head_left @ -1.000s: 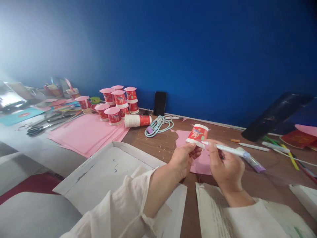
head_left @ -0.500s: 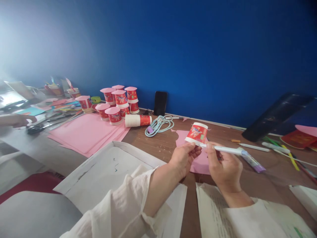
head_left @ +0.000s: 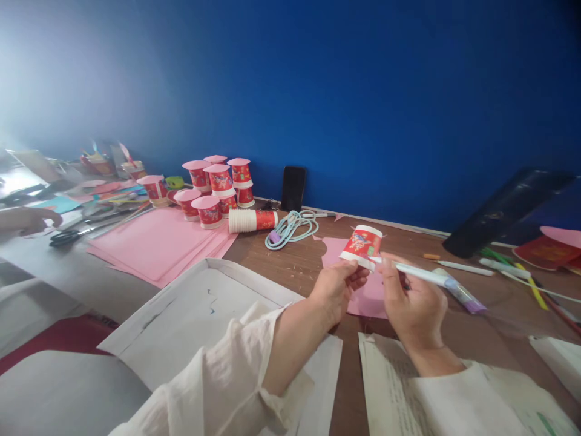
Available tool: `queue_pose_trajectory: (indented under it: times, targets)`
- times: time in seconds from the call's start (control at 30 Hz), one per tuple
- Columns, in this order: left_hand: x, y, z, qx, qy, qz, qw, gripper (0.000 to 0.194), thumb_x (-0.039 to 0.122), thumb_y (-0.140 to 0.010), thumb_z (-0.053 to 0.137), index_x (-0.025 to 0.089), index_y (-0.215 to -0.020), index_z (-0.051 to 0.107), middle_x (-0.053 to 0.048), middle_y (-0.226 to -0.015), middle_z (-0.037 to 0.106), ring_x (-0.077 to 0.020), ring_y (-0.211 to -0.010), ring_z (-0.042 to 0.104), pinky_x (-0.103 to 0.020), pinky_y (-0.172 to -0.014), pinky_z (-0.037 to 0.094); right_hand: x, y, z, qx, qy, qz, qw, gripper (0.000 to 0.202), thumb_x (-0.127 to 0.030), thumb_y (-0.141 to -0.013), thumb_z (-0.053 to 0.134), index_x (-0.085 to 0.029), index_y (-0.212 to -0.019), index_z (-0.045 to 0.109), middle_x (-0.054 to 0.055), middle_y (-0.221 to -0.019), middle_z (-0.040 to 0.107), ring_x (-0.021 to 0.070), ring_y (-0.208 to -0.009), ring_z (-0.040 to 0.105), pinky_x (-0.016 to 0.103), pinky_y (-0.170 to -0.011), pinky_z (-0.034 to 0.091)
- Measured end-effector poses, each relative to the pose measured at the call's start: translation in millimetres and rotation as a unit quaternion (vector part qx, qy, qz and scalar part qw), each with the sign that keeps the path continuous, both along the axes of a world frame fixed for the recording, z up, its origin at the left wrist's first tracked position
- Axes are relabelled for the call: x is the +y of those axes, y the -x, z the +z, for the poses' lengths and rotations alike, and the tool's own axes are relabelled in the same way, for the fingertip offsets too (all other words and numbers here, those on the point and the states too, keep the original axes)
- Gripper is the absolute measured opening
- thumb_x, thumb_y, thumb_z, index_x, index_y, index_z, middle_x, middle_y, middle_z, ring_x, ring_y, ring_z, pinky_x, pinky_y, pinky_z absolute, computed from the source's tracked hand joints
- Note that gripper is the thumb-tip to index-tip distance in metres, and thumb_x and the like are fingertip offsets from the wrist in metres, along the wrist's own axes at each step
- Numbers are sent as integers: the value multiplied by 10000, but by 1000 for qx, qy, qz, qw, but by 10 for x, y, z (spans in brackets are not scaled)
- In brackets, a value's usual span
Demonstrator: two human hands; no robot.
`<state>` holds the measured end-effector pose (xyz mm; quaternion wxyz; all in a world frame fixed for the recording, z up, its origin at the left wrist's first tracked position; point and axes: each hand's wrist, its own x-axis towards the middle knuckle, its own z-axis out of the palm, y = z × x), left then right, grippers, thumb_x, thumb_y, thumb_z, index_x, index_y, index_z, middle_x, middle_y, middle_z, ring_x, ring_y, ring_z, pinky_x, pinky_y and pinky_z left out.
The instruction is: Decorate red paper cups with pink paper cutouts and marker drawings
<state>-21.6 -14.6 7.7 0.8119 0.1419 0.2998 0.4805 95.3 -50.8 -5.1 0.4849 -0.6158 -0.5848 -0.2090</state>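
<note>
My left hand (head_left: pixel 338 287) pinches the lower edge of a red paper cup (head_left: pixel 362 242), which is tilted and has white bands and a printed picture. Between the fingers of my right hand (head_left: pixel 415 306) lies a white pen (head_left: pixel 420 274). Its tip meets or nearly meets the lower right side of the cup; contact is hard to tell. Below both hands, a cut sheet of pink paper (head_left: pixel 363 300) rests on the brown table (head_left: pixel 297 272).
Left of the hands stand several red cups (head_left: pixel 209 213) topped with pink discs, beside a lying stack of cups (head_left: pixel 252 221), a coiled cable (head_left: pixel 293 230) and pink sheets (head_left: pixel 149 242). A black cylinder (head_left: pixel 503 212) leans at right. A co-worker's hand (head_left: pixel 34 220) shows at far left.
The pen's tip has shifted slightly up and to the right, from the cup's bottom rim toward its lower right side. The cup has barely moved in my left hand.
</note>
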Motion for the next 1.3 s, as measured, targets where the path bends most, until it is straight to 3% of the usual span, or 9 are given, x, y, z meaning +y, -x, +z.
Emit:
queue_pose_trajectory:
  times: [0.53, 1.3]
  targets:
    - [9, -8, -21, -15, 9, 7, 1000, 152, 50, -827, 557, 53, -736, 678, -85, -667, 658, -109, -610, 621, -245, -743, 527, -14, 27, 3, 49, 19, 37, 998, 376, -429, -920, 549, -127, -836, 757, 85, -666, 728, 203, -613, 678, 283, -622, 489]
    - [15, 11, -9, 18, 3, -18, 1000, 163, 87, -848, 550, 72, -778, 697, -93, -731, 697, -120, -666, 646, -240, -726, 510, -12, 3, 10, 4, 5, -2, 1000, 314, -387, -932, 542, -152, -928, 750, 82, -739, 737, 194, -620, 661, 286, -620, 475]
